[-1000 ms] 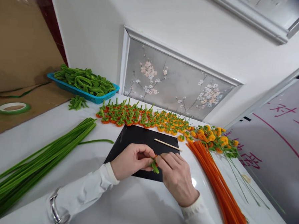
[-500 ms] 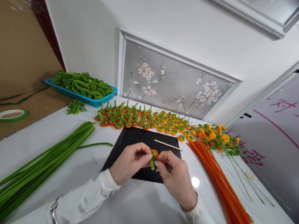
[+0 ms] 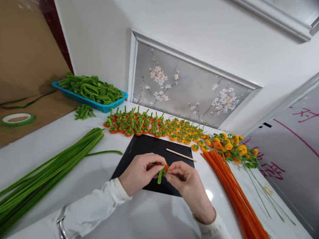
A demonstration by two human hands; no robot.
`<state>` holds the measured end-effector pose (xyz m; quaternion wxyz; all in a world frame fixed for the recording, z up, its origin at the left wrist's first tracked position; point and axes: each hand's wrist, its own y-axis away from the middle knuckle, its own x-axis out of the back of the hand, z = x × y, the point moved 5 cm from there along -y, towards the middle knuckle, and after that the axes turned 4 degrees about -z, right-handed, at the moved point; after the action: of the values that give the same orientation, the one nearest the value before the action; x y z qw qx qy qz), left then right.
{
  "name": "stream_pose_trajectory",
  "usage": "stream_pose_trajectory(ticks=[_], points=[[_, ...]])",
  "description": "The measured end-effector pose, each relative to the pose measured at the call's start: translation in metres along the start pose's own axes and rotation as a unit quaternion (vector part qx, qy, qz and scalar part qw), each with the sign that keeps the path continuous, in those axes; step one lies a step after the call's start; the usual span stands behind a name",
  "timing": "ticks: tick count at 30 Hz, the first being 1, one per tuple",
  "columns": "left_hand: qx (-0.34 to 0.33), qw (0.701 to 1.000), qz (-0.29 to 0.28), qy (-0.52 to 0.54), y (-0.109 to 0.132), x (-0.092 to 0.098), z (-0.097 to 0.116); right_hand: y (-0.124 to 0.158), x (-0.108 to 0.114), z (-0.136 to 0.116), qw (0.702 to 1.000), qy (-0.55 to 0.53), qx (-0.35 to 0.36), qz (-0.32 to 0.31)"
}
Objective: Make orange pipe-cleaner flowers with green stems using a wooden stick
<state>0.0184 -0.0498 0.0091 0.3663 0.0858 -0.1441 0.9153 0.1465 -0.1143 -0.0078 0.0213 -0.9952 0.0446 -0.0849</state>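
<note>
Between the fingertips of both hands is a small orange pipe-cleaner pumpkin (image 3: 166,168) with a green stem piece (image 3: 160,176) hanging down toward me. My left hand (image 3: 143,170) pinches it from the left, thumb against forefinger. From the right, my right hand (image 3: 187,181) grips its other side with closed fingers. The fingertips hide most of the orange part. Both hands are held above a black mat (image 3: 147,144) on the white table. Across the mat's far right part lies a thin wooden stick (image 3: 181,155).
Behind the mat stand rows of orange pumpkins with green stems (image 3: 138,123) and yellow ones (image 3: 185,129). Green pipe cleaners (image 3: 46,174) lie left, orange ones (image 3: 235,195) right. A blue basket (image 3: 103,107) holds green loops. Green tape (image 3: 18,119) and yellow flowers (image 3: 227,146) flank them.
The green stem piece has swung to the left and shows longer below the fingers. Both hands still pinch the pumpkin. The whole view has shifted slightly.
</note>
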Motion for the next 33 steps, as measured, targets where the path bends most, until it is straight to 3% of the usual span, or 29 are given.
stream_pose_trajectory(ticks=[6, 11, 14, 18, 21, 26, 30, 33], points=[[0.054, 0.991, -0.023, 0.123, -0.002, -0.002, -0.003, -0.001, -0.002, 0.002, 0.987, -0.155, -0.034, 0.012], [0.092, 0.972, -0.033, 0.215, 0.000, -0.004, -0.009, 0.000, -0.006, 0.007, 0.978, -0.202, -0.038, 0.035], [0.122, 0.960, -0.027, 0.251, 0.001, -0.006, -0.013, 0.000, -0.005, 0.004, 0.987, -0.151, 0.010, 0.055], [0.148, 0.953, -0.022, 0.262, 0.001, -0.007, -0.013, 0.000, 0.001, -0.005, 0.996, 0.006, 0.076, 0.056], [0.119, 0.969, -0.004, 0.216, 0.001, -0.004, -0.010, 0.000, 0.007, -0.009, 0.991, 0.068, 0.096, 0.057], [-0.008, 0.999, 0.026, 0.033, 0.003, -0.001, 0.001, 0.005, 0.004, -0.018, 0.965, 0.215, 0.130, 0.068], [-0.054, 0.993, 0.034, -0.101, 0.007, -0.002, 0.009, 0.010, -0.005, -0.024, 0.935, 0.294, 0.187, 0.065], [-0.089, 0.983, 0.035, -0.158, 0.009, -0.003, 0.013, 0.010, -0.004, -0.021, 0.942, 0.284, 0.161, 0.078]])
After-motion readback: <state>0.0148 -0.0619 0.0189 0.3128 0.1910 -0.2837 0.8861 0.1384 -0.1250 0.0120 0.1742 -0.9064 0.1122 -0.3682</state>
